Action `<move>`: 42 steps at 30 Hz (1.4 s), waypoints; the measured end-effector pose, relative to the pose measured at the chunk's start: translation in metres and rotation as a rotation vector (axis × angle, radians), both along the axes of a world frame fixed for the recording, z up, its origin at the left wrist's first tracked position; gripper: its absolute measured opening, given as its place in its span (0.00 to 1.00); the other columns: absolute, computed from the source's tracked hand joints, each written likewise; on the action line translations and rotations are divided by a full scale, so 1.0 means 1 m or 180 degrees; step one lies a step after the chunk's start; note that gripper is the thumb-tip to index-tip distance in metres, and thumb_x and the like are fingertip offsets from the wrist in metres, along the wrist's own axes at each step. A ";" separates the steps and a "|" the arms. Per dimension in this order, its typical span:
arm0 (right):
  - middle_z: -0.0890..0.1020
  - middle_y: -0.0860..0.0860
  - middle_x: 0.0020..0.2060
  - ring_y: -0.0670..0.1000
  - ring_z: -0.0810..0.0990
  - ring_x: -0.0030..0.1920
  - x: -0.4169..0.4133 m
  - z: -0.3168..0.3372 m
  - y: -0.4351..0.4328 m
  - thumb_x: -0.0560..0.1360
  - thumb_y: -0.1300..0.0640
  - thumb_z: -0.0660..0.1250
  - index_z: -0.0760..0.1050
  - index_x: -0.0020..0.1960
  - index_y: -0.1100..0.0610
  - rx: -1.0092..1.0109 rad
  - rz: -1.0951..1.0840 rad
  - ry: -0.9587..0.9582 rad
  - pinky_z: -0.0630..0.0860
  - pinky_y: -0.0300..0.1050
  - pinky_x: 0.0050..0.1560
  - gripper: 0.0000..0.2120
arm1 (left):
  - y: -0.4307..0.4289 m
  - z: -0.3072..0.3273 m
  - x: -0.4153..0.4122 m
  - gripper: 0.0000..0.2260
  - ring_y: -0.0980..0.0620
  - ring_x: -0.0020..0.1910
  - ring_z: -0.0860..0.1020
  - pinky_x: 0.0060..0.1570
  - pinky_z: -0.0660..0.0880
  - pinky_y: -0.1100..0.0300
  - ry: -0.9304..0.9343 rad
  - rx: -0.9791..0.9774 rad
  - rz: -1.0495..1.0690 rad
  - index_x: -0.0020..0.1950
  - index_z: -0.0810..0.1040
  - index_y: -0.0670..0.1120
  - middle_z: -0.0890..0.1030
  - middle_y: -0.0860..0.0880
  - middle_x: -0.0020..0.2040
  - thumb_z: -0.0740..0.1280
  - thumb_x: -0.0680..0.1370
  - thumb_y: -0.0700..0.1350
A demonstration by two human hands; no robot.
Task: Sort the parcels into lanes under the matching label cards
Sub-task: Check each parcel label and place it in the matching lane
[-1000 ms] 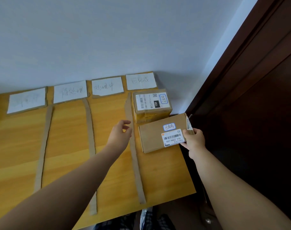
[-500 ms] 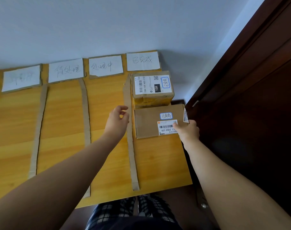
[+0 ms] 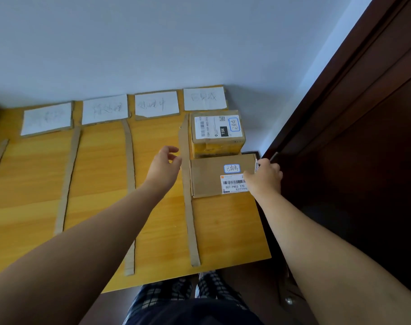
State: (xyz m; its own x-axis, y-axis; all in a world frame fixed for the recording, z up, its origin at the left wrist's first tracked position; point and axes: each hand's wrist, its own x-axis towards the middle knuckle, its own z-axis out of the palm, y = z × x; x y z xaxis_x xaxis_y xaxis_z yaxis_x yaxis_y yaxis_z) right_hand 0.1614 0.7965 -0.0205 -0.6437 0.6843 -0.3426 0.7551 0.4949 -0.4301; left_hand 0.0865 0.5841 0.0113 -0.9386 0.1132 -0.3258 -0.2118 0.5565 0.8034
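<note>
A flat brown parcel [image 3: 209, 177] with a barcode label and a small blue-edged sticker lies in the rightmost lane. My right hand [image 3: 264, 178] rests on its right end, fingers over the barcode label. Just behind it sits a thicker parcel [image 3: 217, 134] with yellow tape and a white shipping label, under the rightmost label card [image 3: 204, 98]. My left hand [image 3: 163, 168] hovers open beside the flat parcel's left edge, over the cardboard divider strip [image 3: 187, 191], holding nothing. Three more white label cards [image 3: 156, 105] line the wall edge to the left.
The yellow wooden table [image 3: 96, 174] is split into lanes by cardboard strips [image 3: 67, 184]. A dark wooden door [image 3: 354, 148] stands close on the right, beyond the table edge. My legs in checked fabric [image 3: 176, 299] show below the table's near edge.
The flat parcel went from tilted in my right hand to lying flat in the rightmost lane behind the near edge. My left hand stayed open beside it.
</note>
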 end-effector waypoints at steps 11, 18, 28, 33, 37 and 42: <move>0.77 0.53 0.54 0.54 0.76 0.51 -0.051 0.078 -0.088 0.79 0.57 0.58 0.74 0.57 0.57 0.0155 0.1548 0.0465 0.77 0.51 0.47 0.10 | -0.071 0.063 -0.016 0.14 0.54 0.42 0.74 0.37 0.71 0.62 0.0273 -0.0269 -0.0180 0.66 0.71 0.47 0.75 0.49 0.56 0.60 0.81 0.47; 0.78 0.52 0.52 0.53 0.78 0.48 -0.084 0.097 -0.196 0.80 0.55 0.58 0.73 0.59 0.56 -0.0006 0.2158 0.0670 0.78 0.50 0.47 0.11 | -0.181 0.082 -0.024 0.13 0.56 0.41 0.74 0.38 0.72 0.60 0.0417 -0.0275 0.0211 0.65 0.72 0.46 0.75 0.49 0.55 0.60 0.81 0.47; 0.78 0.52 0.54 0.53 0.77 0.48 -0.118 0.093 -0.407 0.80 0.55 0.58 0.73 0.60 0.56 -0.0321 0.2330 0.0814 0.76 0.47 0.46 0.12 | -0.386 0.082 -0.034 0.12 0.60 0.40 0.72 0.37 0.70 0.63 0.0471 -0.0466 0.0520 0.64 0.72 0.49 0.75 0.51 0.55 0.61 0.81 0.47; 0.78 0.52 0.54 0.54 0.78 0.50 -0.126 0.090 -0.482 0.79 0.55 0.59 0.73 0.60 0.57 -0.0471 0.2256 0.0852 0.78 0.53 0.51 0.12 | -0.458 0.084 -0.042 0.13 0.53 0.50 0.74 0.45 0.69 0.59 0.0408 -0.0481 0.0564 0.65 0.71 0.48 0.74 0.51 0.55 0.61 0.81 0.47; 0.79 0.52 0.50 0.51 0.79 0.43 -0.134 0.086 -0.518 0.79 0.55 0.59 0.73 0.60 0.56 -0.0635 0.2263 0.0862 0.79 0.51 0.46 0.12 | -0.495 0.075 -0.053 0.13 0.51 0.53 0.74 0.49 0.70 0.57 0.0295 -0.0426 0.0537 0.66 0.71 0.48 0.75 0.50 0.57 0.61 0.81 0.46; 0.79 0.50 0.50 0.49 0.78 0.43 -0.160 0.091 -0.557 0.79 0.55 0.59 0.74 0.60 0.55 -0.0693 0.2464 0.0954 0.78 0.47 0.44 0.11 | -0.525 0.068 -0.078 0.13 0.50 0.54 0.74 0.49 0.73 0.55 0.0226 -0.0368 0.0602 0.66 0.72 0.47 0.75 0.49 0.57 0.61 0.81 0.46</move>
